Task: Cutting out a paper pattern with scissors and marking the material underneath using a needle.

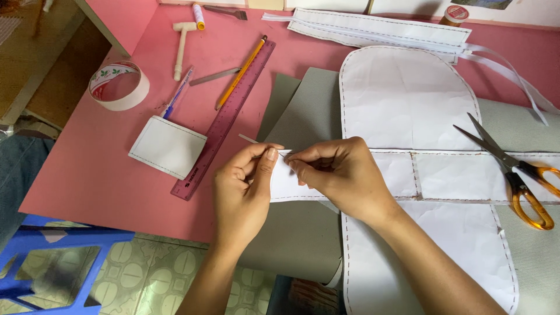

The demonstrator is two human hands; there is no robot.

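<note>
Both hands meet at the near edge of the pink worktop point(87, 175), working on the left end of a long white strip point(455, 175) with dashed stitch lines along its borders. The left hand point(242, 186) pinches that end between thumb and forefinger, fingers pressed together. The right hand point(338, 175) pinches the strip's upper edge with curled fingertips; whether it holds a needle cannot be told. The strip lies across a large rounded white panel point(402, 99), wrinkled like paper and edged with the same dashes, resting on a smooth grey sheet point(303, 111). To the right lie scissors point(513, 169) with amber handles and steel blades. To the left sit a small white stitched pocket piece point(167, 146), a translucent purple ruler point(224, 119), a yellow pencil point(242, 71) and a roll of tape point(118, 86).
</note>
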